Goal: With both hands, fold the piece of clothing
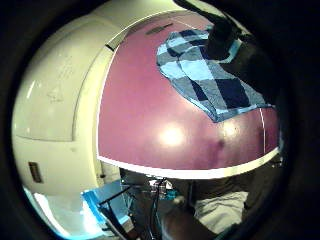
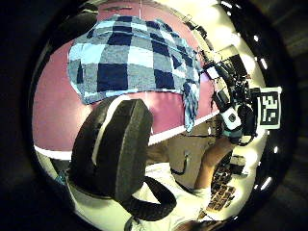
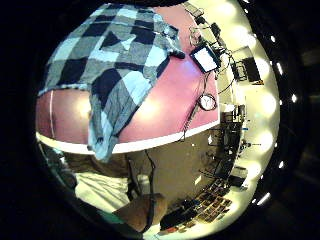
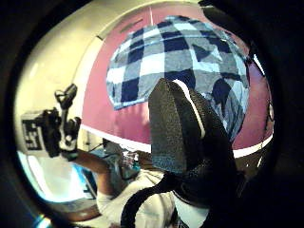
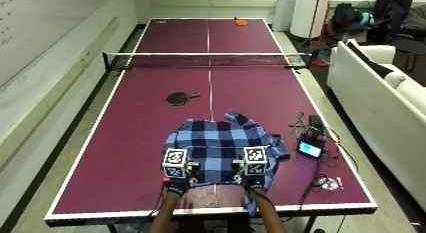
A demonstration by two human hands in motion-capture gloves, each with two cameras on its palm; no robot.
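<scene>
Shirt (image 5: 223, 148) lies beneath both raised hands.

I reach both forearms forward side by side, my left hand (image 5: 177, 185) and right hand (image 5: 253, 182) level and near each other, palms turned down, my fingers hidden from above.
</scene>
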